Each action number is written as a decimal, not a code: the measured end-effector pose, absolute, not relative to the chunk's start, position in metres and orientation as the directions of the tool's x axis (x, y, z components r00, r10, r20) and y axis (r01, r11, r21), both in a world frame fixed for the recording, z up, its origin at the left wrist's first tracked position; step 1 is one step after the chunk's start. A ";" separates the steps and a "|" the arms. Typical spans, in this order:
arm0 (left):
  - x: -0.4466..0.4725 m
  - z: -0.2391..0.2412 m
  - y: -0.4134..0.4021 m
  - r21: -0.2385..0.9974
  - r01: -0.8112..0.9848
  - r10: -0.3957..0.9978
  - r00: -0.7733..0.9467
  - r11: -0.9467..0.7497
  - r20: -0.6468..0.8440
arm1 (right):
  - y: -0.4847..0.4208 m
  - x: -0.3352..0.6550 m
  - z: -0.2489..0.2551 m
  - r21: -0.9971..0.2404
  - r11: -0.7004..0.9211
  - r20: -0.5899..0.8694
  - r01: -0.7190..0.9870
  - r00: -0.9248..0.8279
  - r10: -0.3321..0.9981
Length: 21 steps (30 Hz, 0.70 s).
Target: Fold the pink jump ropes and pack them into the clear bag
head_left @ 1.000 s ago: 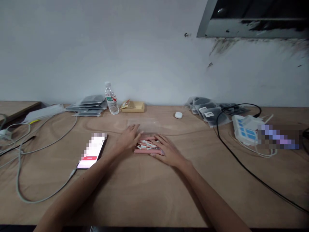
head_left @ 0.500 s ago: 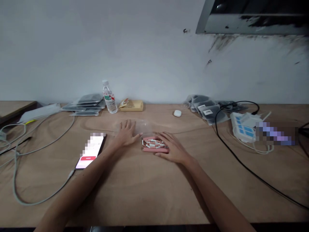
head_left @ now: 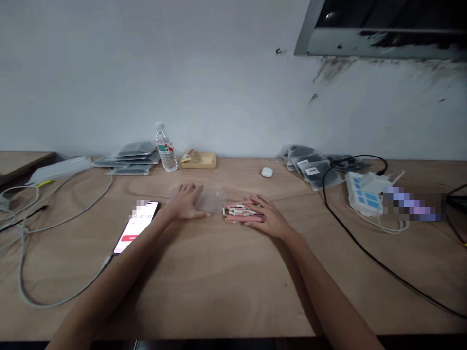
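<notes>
My left hand (head_left: 186,203) lies palm down with its fingers spread, at the left edge of a clear plastic bag or sheet (head_left: 213,198). It appears to rest on that plastic and grips nothing I can see. Right of the plastic is a bundle of slim pink sticks with white ends (head_left: 243,214), lying on the table. My right hand (head_left: 272,216) clasps the bundle's right end, fingers along the far side and thumb on the near side. The palm hides that end, and what exactly the sticks are is too small to tell.
A lit phone (head_left: 134,226) on a cable lies by my left forearm. Behind stand a water bottle (head_left: 167,150), a cardboard tray (head_left: 202,160) and a small white case (head_left: 267,172). Grey packets (head_left: 131,155) are stacked left, more packets (head_left: 310,167) right, near a power strip (head_left: 367,197).
My right hand has shifted slightly right and away from me, and the pink bundle has moved with it. My left hand has slid a little left, widening the gap between the hands.
</notes>
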<state>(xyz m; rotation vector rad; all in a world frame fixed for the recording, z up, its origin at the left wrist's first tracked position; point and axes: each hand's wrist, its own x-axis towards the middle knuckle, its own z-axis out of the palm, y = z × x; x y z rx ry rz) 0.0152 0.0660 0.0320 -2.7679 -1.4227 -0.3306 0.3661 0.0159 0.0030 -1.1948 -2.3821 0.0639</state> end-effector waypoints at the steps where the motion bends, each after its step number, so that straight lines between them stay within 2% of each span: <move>1: 0.016 0.033 0.065 0.098 0.790 0.791 0.581 -0.605 0.192 | 0.017 0.368 0.002 -0.254 0.613 0.392 0.748 -0.500 0.772; 8: 0.028 0.033 0.054 0.116 0.718 0.723 0.655 -0.686 0.219 | 0.019 0.368 -0.007 -0.306 0.596 0.429 0.742 -0.451 0.783; 21: 0.030 0.035 0.051 0.150 0.725 0.736 0.634 -0.672 0.237 | 0.022 0.366 -0.010 -0.308 0.630 0.477 0.713 -0.457 0.750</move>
